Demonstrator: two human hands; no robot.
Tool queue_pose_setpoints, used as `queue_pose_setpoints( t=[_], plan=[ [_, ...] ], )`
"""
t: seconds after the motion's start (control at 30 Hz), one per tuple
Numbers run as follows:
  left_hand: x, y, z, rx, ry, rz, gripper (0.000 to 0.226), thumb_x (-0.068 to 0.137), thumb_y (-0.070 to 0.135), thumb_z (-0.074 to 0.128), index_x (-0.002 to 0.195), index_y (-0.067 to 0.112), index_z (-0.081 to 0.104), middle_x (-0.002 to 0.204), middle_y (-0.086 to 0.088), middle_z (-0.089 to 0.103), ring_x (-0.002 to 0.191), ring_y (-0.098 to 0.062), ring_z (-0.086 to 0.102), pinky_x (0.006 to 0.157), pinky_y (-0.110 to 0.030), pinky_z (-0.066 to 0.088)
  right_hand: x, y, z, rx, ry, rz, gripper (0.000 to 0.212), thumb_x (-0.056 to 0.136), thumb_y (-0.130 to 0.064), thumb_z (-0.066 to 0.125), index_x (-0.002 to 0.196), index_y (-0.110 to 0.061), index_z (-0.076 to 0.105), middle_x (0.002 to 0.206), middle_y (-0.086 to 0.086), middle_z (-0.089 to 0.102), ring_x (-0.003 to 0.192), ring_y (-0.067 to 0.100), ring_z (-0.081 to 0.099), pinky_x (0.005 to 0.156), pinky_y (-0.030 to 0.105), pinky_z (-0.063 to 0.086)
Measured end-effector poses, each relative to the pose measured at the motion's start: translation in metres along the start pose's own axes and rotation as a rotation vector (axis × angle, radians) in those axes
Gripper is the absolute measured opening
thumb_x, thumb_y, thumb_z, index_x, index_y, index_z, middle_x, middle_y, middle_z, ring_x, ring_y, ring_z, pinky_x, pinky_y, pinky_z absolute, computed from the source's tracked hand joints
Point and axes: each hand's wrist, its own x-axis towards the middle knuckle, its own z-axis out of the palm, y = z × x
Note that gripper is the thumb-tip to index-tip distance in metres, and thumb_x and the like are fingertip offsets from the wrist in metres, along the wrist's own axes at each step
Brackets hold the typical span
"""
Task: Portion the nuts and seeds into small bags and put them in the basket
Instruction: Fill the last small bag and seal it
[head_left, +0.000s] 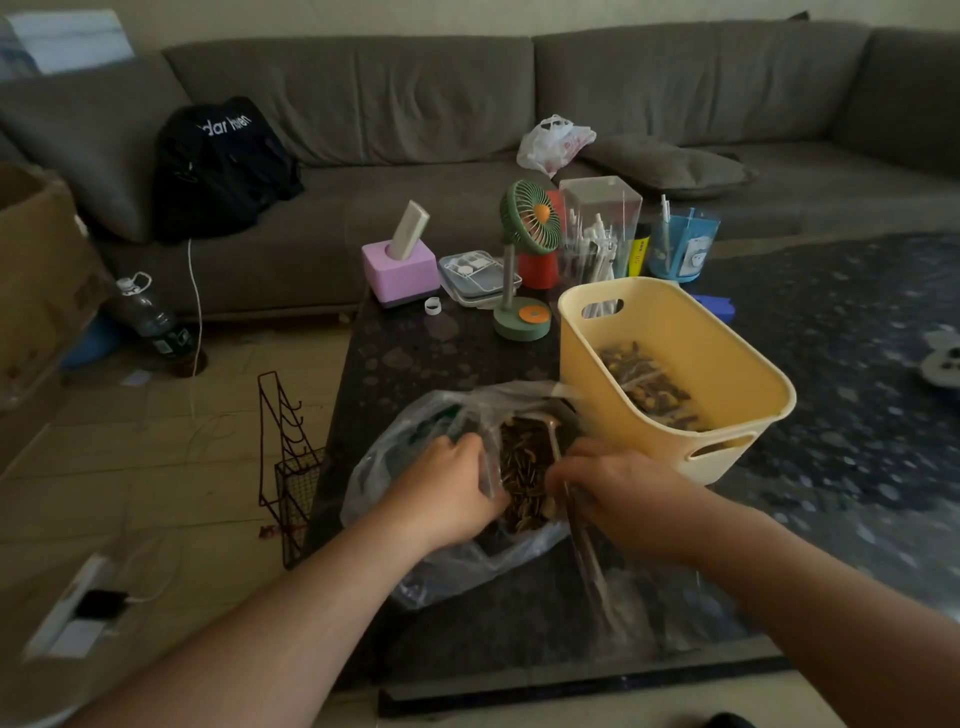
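- The person stood at the near edge of a dark speckled coffee table (415, 364), both bare forearms reaching forward over it.
- A large clear plastic bag (415, 577) lay crumpled on the table in front of them, its mouth spread wide, with a heap of striped sunflower seeds (524, 467) showing inside.
- The left hand (447, 483) was curled round the plastic at the left side of the opening, gripping it and holding the mouth apart.
- The right hand (618, 493) was at the right side of the opening, fingers bent round a small clear bag (587, 551) that hung down from the grip; it was blurred, so I could not tell what it held.
- A pale scoop (550, 426) stood in the seeds between the two hands; whether the right fingers also touched its handle I could not tell.
- The yellow plastic basket (727, 364) sat just right of the big bag, on the table, with filled small bags of mixed nuts and seeds (649, 384) lying on its bottom.
- Behind the basket stood a green desk fan (527, 260), a clear box of pens (602, 228), a blue cup (683, 244) and a pink tissue box (400, 273).
- A grey sofa (415, 104) ran along the back wall, with a black backpack (223, 166) and a white carrier bag (553, 143) on it.
- A black wire rack (291, 467) stood on the floor left of the table, and a water bottle (153, 317) further back.
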Motion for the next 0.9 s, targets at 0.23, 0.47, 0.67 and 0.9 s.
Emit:
queue_pose_setpoints(
  t=[0.23,0.47,0.67,0.9],
  plan=[
    [0.008,-0.006,-0.004,0.091,0.027,0.01,0.02,0.102,0.022,0.063,0.102,0.034,0.046,0.105,0.005,0.06,0.093,-0.013,0.056,0.082,-0.03,0.045,0.012,-0.015,0.005,0.082,0.33,0.139,0.04,0.11,-0.031,0.05,0.15,-0.03,0.046,0.142,-0.007,0.051,0.125,0.016,0.057,0.097,0.03,0.051],
    [0.023,-0.021,-0.018,0.057,0.145,0.105,0.011,0.103,0.025,0.059,0.104,0.035,0.06,0.119,0.009,0.054,0.114,-0.013,0.054,0.094,-0.031,0.044,0.016,-0.017,0.008,0.088,0.345,0.106,0.048,0.109,-0.028,0.052,0.155,-0.031,0.04,0.145,-0.006,0.046,0.126,0.018,0.058,0.097,0.033,0.055],
    [0.042,-0.032,-0.01,-0.049,0.117,0.078,0.008,0.099,0.037,0.069,0.099,0.041,0.063,0.133,0.004,0.059,0.128,-0.021,0.057,0.109,-0.043,0.049,0.02,-0.02,0.009,-0.02,0.241,0.098,0.082,0.093,-0.009,0.072,0.16,-0.031,0.029,0.151,-0.004,0.036,0.127,0.022,0.058,0.094,0.037,0.058],
    [0.056,-0.034,-0.006,-0.071,0.235,-0.028,0.021,0.103,0.033,0.064,0.085,0.027,0.057,0.084,0.005,0.062,0.077,-0.011,0.058,0.062,-0.026,0.036,0.026,-0.014,0.011,0.028,0.214,0.069,0.093,0.086,-0.003,0.078,0.162,-0.03,0.031,0.159,-0.006,0.033,0.138,0.02,0.05,0.106,0.031,0.051]
  ],
)
